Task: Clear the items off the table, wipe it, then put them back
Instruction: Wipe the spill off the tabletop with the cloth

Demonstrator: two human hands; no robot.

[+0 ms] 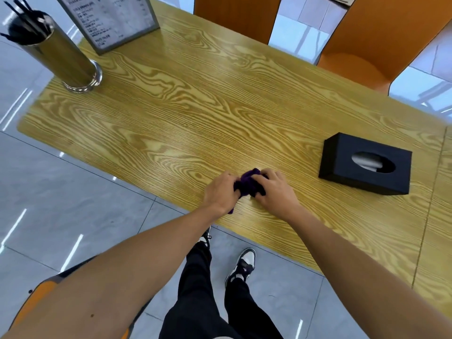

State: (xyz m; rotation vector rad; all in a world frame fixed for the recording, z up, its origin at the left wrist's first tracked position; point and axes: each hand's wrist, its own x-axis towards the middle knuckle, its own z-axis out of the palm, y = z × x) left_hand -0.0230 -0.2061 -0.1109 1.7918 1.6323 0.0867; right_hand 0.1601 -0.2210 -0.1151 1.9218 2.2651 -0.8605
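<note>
Purple cloth (247, 183), soft and bunched, pinched between left hand (220, 190) and right hand (274, 189); grip any fold.

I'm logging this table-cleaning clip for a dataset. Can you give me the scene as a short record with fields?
surface: light wood-grain table
cloth: bunched purple cloth, on the table near its front edge
left hand: left hand closed on the cloth
right hand: right hand closed on the cloth
right of hands: black rectangular tissue box, flat on the table
far left corner: upright metal cylinder holder with dark utensils
far edge: grey-framed menu stand
beyond table: orange chairs
task stage: items on the table
</note>
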